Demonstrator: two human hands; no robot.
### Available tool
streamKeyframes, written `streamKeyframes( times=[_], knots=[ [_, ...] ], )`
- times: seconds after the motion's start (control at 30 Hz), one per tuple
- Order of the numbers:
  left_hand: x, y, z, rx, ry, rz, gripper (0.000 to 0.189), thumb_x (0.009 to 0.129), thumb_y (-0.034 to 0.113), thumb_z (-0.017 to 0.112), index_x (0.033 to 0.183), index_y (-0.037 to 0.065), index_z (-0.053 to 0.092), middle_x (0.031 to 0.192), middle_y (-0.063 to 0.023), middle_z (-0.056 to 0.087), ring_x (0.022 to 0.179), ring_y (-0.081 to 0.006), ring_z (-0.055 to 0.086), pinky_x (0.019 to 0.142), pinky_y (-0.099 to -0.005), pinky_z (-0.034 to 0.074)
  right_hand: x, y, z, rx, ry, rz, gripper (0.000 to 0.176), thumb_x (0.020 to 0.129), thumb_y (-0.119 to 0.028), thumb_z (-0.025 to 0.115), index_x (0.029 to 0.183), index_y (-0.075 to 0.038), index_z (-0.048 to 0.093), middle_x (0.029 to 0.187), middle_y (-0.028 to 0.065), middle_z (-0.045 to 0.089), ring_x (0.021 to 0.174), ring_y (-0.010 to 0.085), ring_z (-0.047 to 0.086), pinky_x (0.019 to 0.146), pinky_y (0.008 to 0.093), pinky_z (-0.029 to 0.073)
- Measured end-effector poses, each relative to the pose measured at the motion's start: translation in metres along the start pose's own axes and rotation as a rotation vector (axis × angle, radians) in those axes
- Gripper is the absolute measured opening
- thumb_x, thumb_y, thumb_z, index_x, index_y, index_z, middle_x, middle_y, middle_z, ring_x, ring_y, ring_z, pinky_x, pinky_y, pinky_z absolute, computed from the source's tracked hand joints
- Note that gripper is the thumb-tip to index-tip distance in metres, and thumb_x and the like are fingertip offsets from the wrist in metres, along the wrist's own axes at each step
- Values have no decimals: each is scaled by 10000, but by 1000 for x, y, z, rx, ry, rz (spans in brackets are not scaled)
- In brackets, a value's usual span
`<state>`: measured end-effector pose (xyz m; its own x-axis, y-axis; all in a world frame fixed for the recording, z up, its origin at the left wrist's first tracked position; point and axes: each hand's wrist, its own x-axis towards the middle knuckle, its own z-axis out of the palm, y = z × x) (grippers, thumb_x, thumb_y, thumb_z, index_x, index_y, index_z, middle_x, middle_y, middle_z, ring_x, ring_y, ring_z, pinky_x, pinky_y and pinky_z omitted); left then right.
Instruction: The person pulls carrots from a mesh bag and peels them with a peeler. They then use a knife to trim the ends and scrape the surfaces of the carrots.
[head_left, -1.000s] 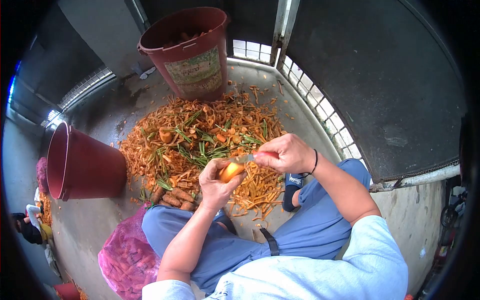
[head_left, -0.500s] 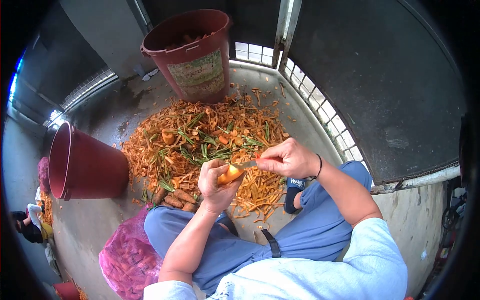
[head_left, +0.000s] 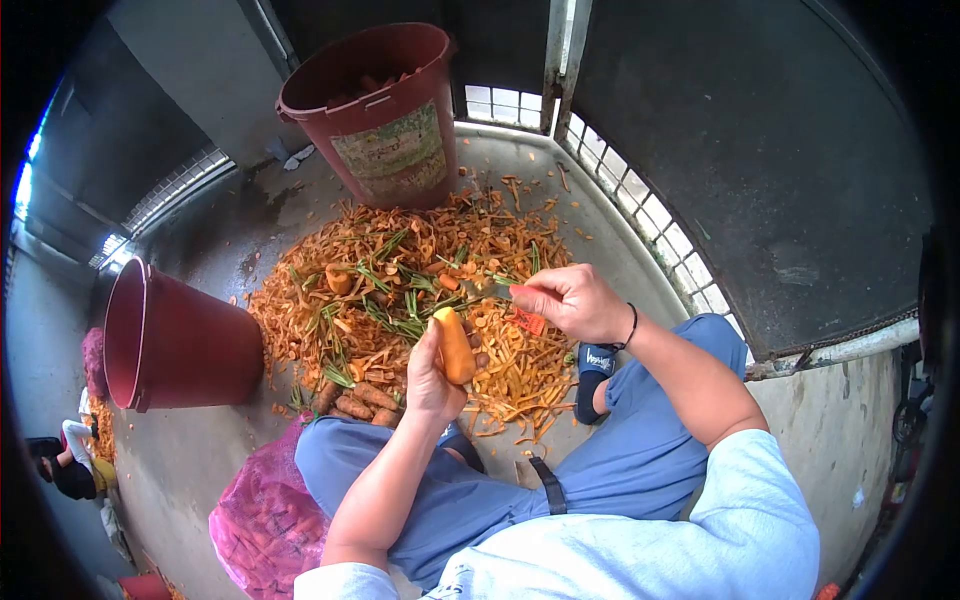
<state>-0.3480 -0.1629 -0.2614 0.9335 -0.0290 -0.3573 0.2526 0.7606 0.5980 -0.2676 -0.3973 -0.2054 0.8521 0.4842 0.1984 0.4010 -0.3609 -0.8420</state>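
My left hand [head_left: 434, 388] is wrapped round a peeled carrot [head_left: 456, 348], which points up and away from me with its smooth, pale orange side showing. To the right and slightly higher, my right hand [head_left: 578, 303] is closed on a small red-handled bladed tool [head_left: 520, 293]; its exact kind is hard to make out. The tool is apart from the carrot. Beneath both hands spreads a heap of carrot peelings [head_left: 330, 262] mixed with green stalks. Several unpeeled carrots [head_left: 372, 394] lie at its near edge, by my left knee.
A large red bucket [head_left: 395, 140] holding carrots stands behind the heap. Another red bucket [head_left: 200, 345] lies tilted at the left. A pink mesh sack [head_left: 265, 515] of carrots rests beside my left leg. Dark panels [head_left: 760, 170] border the right. Another person [head_left: 70, 465] is at far left.
My right hand has lifted slightly, taking the tool away from the carrot. My left hand has turned the carrot from slanting sideways to more upright.
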Motion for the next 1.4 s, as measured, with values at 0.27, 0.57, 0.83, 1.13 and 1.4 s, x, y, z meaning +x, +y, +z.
streamKeyframes(
  times=[0.27, 0.57, 0.83, 1.13, 1.4],
  knots=[
    [8, 3, 1, 43, 49, -119, 486, 1050, 525, 519, 1216, 82, 629, 917, -46, 658, 801, -214, 688, 719, -392, 593, -1, 15, 13, 277, -45, 342, 475, 1002, -459, 673, 922, 6, 735, 618, -33, 569, 592, 55, 483, 532, 279, 384],
    [23, -28, -20, -119, 108, -13, 414, 1103, 436, 433, 1257, 72, 554, 1176, -115, 628, 1099, -251, 623, 1024, -475, 488, -30, 37, 90, 778, -57, 464, 506, 779, -103, 912, 1160, 8, 597, 1061, 60, 680, 930, 108, 663, 841, 275, 546],
    [16, 5, -6, -102, -19, -35, 397, 1037, 437, 582, 1069, 46, 638, 1076, -118, 709, 1036, -262, 678, 958, -425, 525, -17, 36, 64, 481, -69, 287, 422, 738, -133, 940, 1069, -8, 711, 990, 22, 721, 918, 104, 654, 875, 284, 526],
    [26, 19, -16, 557, -23, -30, 243, 1013, 170, 662, 1084, -63, 670, 854, -112, 716, 626, -166, 680, 480, -287, 542, -2, 23, 24, 229, -234, 151, 410, 690, -184, 929, 1014, -32, 730, 874, 50, 727, 824, 111, 666, 785, 294, 535],
    [12, 6, 6, 819, -396, -241, 555, 975, 281, 696, 1406, -25, 527, 1174, -118, 693, 1069, -219, 681, 887, -348, 561, 6, 15, 4, 107, -344, 107, 476, 756, -204, 919, 1140, -22, 706, 991, 10, 721, 907, 83, 648, 828, 271, 531]
  ],
)
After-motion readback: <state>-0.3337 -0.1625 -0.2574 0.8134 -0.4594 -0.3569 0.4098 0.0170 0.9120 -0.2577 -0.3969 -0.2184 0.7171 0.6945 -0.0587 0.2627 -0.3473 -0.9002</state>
